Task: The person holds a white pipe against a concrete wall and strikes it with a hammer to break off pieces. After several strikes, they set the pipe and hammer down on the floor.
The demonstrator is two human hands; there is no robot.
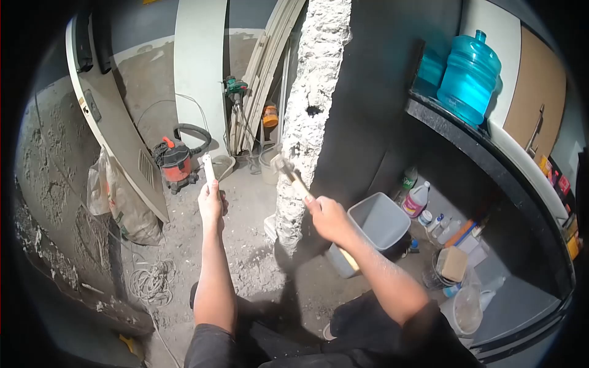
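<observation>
My left hand (pixel 211 202) is closed round a pale, narrow, bar-like tool (pixel 208 168) pointing up and away from me; its exact kind does not show. My right hand (pixel 331 219) grips a hammer (pixel 299 184) by its light wooden handle, whose lower end sticks out under the wrist. The hammer's head overlaps the rough, broken white edge of a wall (pixel 320 73) in my view; whether it touches cannot be made out. That edge is chipped along its height and has a dark hole. The left tool is apart from the wall edge.
Rubble and dust cover the floor (pixel 245 264). A red and black vacuum (pixel 176 162), a coiled cable (pixel 152 282) and a plastic sack (pixel 132 205) lie left. At right are a grey bin (pixel 379 221), several bottles, and a blue water jug (pixel 469 76) on a black counter (pixel 491 144).
</observation>
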